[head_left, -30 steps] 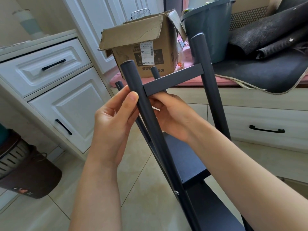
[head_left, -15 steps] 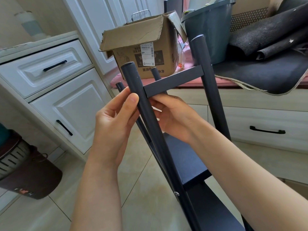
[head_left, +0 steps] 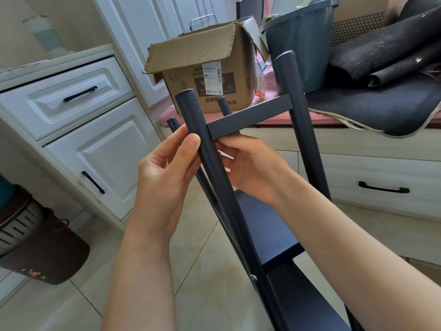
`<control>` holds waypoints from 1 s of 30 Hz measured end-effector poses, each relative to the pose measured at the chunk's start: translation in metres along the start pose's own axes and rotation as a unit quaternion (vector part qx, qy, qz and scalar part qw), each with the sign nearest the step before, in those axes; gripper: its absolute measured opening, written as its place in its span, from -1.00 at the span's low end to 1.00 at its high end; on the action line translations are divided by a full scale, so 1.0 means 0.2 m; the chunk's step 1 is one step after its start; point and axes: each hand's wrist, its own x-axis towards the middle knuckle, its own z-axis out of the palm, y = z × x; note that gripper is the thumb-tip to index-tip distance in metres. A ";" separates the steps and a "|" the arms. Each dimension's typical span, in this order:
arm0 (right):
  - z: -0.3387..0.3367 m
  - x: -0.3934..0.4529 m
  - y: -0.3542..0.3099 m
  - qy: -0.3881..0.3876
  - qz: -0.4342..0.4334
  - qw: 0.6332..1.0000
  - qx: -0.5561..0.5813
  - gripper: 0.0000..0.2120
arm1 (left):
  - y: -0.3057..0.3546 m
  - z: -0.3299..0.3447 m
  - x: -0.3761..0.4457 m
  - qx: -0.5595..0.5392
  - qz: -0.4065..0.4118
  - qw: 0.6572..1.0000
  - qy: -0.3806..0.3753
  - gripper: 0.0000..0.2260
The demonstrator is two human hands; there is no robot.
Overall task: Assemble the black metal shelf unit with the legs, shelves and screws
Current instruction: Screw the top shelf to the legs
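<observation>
**Top shelf being fixed to the near leg**

We have the black metal shelf unit point(head_left: 267, 230) standing on the tiled floor point(head_left: 133, 295) in front of us, tilted toward the camera. Four round black legs are up, and at least two flat black shelves lower down already sit between them, with one screw head point(head_left: 253, 277) visible on the near leg point(head_left: 210, 163). The narrow top shelf point(head_left: 250, 117) spans the near pair of legs, so we judge the task well advanced, with the top joints left to fasten.

Our left hand point(head_left: 167, 177) grips the near leg, thumb pressed on its front. Our right hand point(head_left: 250, 168) reaches behind that leg just under the top shelf; we cannot tell what its fingertips hold, if anything.

Compared with the earlier frames, both hands and the unit sit almost exactly as they did.
</observation>
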 end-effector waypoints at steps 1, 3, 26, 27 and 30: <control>0.00 0.00 0.00 0.002 0.000 1.000 -0.006 -0.83 | 0.00 0.00 0.00 0.001 0.000 1.000 0.000 -0.60; 0.00 0.01 0.01 0.009 -0.001 1.000 -0.018 -0.83 | 0.00 0.00 0.00 -0.001 0.001 1.000 0.001 -0.61; 0.02 0.02 0.01 0.022 0.011 1.000 -0.016 -0.89 | 0.00 0.00 0.00 -0.008 0.001 1.000 0.003 -0.59; 0.02 0.02 0.01 0.023 0.010 1.000 -0.018 -0.87 | 0.00 0.00 0.00 -0.010 0.001 1.000 0.003 -0.59; 0.03 0.02 0.01 0.017 0.007 1.000 -0.011 -0.82 | 0.00 0.00 0.00 -0.010 0.003 1.000 0.002 -0.60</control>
